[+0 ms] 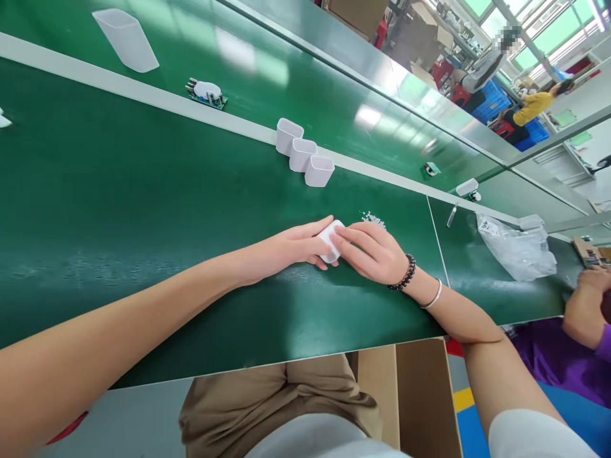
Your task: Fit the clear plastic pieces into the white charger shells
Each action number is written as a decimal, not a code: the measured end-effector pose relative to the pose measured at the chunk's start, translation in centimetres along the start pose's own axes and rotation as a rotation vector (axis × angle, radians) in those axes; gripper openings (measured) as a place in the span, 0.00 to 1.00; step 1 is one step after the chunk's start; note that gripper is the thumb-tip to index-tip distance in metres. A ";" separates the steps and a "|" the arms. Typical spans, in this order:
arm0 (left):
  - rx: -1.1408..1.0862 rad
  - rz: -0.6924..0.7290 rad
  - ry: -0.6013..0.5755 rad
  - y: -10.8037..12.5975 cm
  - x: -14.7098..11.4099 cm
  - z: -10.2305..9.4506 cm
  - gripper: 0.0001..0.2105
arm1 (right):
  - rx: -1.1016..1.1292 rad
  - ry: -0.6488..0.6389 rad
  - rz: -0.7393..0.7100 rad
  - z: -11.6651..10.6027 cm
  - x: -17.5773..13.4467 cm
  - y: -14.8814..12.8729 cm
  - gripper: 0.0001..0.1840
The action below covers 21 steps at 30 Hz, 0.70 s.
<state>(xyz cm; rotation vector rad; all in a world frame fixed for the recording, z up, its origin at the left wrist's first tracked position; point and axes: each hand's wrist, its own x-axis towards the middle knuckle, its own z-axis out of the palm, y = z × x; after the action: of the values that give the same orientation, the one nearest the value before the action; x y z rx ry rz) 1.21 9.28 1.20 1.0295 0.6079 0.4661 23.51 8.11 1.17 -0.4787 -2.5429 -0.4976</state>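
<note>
Between my two hands is a small white plastic case (pixel 333 239) with rounded corners, held just above the green bench. My left hand (pixel 305 243) grips it from the left, fingers wrapped along its side. The fingertips of my right hand (pixel 375 250) press on its upper face from the right. Just behind my right hand lies a small pile of clear little pieces (pixel 373 220). Beyond my hands, three white open-topped plastic sleeves stand in a slanting row, the closest being this sleeve (pixel 319 172).
A white rail (pixel 191 113) runs along the bench. Past it lie a white sleeve (pixel 126 39) and a circuit board (pixel 207 93). A clear plastic bag (pixel 518 248) rests at right, near another person's arm (pixel 588 305). A cardboard box (pixel 420 394) stands below the bench edge.
</note>
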 end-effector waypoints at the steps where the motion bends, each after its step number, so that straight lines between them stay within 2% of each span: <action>1: 0.008 0.013 -0.023 0.1 0.1 -0.2 0.27 | 0.020 -0.010 -0.015 -0.3 0.1 0.5 0.13; 3: 0.085 0.071 -0.057 0.2 0.3 -0.7 0.23 | 0.107 -0.025 0.013 -0.8 0.3 1.9 0.16; 4: 0.161 0.118 -0.033 0.2 0.5 -1.0 0.22 | 0.157 -0.017 0.065 -0.8 0.4 3.0 0.17; 6: 0.429 0.257 0.156 0.2 0.9 -2.0 0.21 | 0.228 0.038 0.271 0.2 0.6 6.4 0.18; 9: 1.017 0.529 0.538 0.2 1.6 -4.2 0.20 | 0.252 0.137 0.707 3.6 0.6 13.6 0.16; 10: 1.181 0.599 0.613 0.2 1.9 -4.9 0.20 | 0.268 0.126 0.847 5.1 0.5 16.1 0.16; 12: 1.404 0.659 0.671 0.3 2.4 -6.0 0.22 | 0.269 0.066 1.087 7.8 0.0 20.0 0.18; 14: 1.551 0.612 0.667 0.3 2.9 -6.4 0.26 | 0.280 -0.003 1.187 9.8 -0.5 22.0 0.22; 16: 1.664 0.490 0.638 0.3 3.3 -6.4 0.31 | 0.312 -0.034 1.196 10.5 -1.1 22.3 0.28; 19: 1.742 0.334 0.626 0.3 3.8 -5.8 0.32 | 0.368 0.014 1.144 9.5 -2.4 21.1 0.34; 21: 1.743 0.304 0.633 0.4 4.0 -5.5 0.31 | 0.370 0.063 1.103 7.9 -3.4 19.8 0.32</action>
<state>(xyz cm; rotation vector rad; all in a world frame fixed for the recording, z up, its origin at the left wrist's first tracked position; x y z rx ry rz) 0.46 15.47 -1.54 2.6924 1.5165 0.4728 31.39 27.94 -2.01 -1.5033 -1.8354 0.3500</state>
